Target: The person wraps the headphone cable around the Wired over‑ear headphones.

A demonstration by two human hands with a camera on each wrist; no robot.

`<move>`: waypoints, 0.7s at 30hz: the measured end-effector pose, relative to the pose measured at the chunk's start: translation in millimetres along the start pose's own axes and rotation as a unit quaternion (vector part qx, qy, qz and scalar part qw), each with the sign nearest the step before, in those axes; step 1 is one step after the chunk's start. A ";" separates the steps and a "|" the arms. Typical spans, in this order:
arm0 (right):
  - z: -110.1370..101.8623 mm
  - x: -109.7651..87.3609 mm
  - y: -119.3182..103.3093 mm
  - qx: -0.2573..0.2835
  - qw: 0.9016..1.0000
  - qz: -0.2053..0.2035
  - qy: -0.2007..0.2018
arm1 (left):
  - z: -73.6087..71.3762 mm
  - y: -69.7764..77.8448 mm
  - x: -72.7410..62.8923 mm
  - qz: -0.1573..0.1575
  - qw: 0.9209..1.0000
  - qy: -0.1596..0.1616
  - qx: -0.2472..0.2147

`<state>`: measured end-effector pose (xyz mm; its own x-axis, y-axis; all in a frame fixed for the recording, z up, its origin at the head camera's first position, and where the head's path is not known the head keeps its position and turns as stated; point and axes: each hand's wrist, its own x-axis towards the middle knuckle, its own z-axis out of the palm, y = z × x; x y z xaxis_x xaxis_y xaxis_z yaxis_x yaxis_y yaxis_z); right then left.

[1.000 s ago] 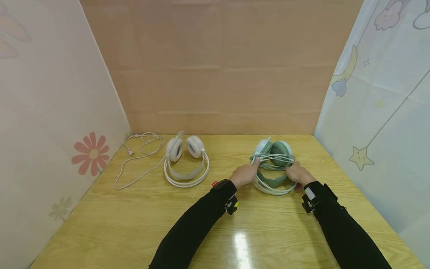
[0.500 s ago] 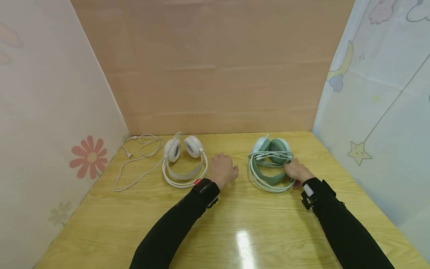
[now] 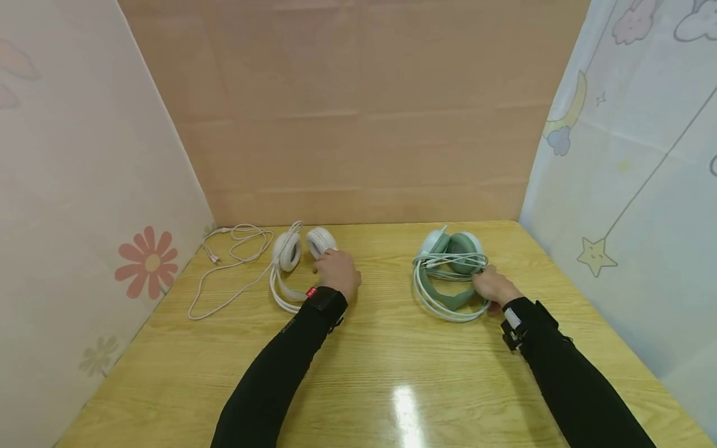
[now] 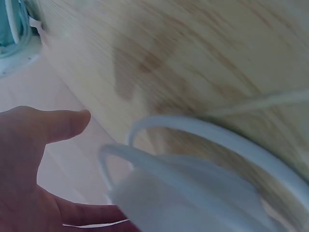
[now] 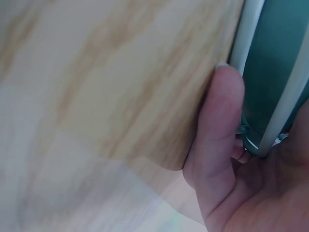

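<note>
White headphones (image 3: 287,251) lie on the table left of centre, the headband toward the person. My left hand (image 3: 339,274) is over their right side and hides part of the headband. In the left wrist view its thumb is straight and apart from the white headphones (image 4: 193,193); the fingers reach beside them, their tips hidden. On the right lie green-and-white headphones (image 3: 452,302), their cable (image 3: 442,260) bundled across the ear cups. My right hand (image 3: 495,286) grips their right side, thumb (image 5: 221,104) along the outer white band in the right wrist view.
The white headphones' cable (image 3: 224,303) trails loosely left and back over the wooden table (image 3: 358,373). A brown panel (image 3: 358,124) stands behind the table, with printed walls at left (image 3: 84,186) and right (image 3: 644,186).
My left hand has let go of the green headphones' left side and moved left to the white headphones. The right hand keeps its place on the green headphones.
</note>
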<state>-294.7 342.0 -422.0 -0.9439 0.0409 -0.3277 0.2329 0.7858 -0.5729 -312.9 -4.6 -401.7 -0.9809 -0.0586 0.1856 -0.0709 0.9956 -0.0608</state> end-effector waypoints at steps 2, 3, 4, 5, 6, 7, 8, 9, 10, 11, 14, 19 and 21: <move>0.2 -0.4 0.6 -0.002 1.000 -0.002 0.000 | 2.3 -3.9 3.9 -0.007 1.000 -0.027 -0.004; 0.3 -0.7 0.7 -0.002 1.000 -0.003 0.001 | 3.3 -5.3 5.6 -0.008 0.999 -0.038 -0.004; 0.4 -0.8 0.9 -0.002 1.000 -0.003 0.001 | 4.5 -6.6 7.1 -0.008 0.999 -0.049 -0.004; 0.5 -0.7 1.1 -0.002 1.000 -0.003 0.001 | 5.7 -7.6 8.3 -0.008 0.998 -0.056 -0.005; 1.0 -0.5 1.3 -0.001 1.000 -0.002 0.001 | 7.4 -8.3 9.7 -0.006 0.998 -0.062 -0.005; 1.1 -0.5 1.3 -0.001 1.000 -0.001 0.000 | 9.0 -8.9 11.2 -0.004 0.998 -0.065 -0.005; 1.3 -0.5 1.4 -0.001 1.000 0.000 -0.001 | 10.9 -9.3 12.8 -0.003 0.998 -0.066 -0.007; 1.6 -0.5 1.5 -0.001 1.000 0.001 -0.003 | 12.7 -9.7 14.2 -0.001 0.998 -0.066 -0.010; 1.7 -0.6 1.5 -0.001 1.000 0.002 -0.004 | 14.4 -10.0 15.5 -0.001 0.998 -0.068 -0.014; 1.8 -0.6 1.5 -0.002 1.000 0.003 -0.006 | 16.6 -10.5 16.8 -0.002 0.997 -0.070 -0.021; 1.9 -0.6 1.2 -0.005 1.000 0.003 -0.008 | 24.9 -13.8 20.7 -0.001 0.996 -0.073 -0.052; 1.5 -0.2 0.1 -0.009 1.000 0.004 -0.005 | 29.7 -20.6 25.8 0.009 0.989 -0.090 -0.116; 0.1 -0.6 0.0 -0.010 1.000 0.005 -0.002 | 29.7 -21.3 27.1 0.009 0.986 -0.094 -0.139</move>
<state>-294.1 341.9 -421.9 -0.9403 0.0465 -0.3372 0.2382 0.7974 -0.5544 -343.4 -29.6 -424.5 -0.9997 -0.0263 0.0010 -0.0255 0.9766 0.2135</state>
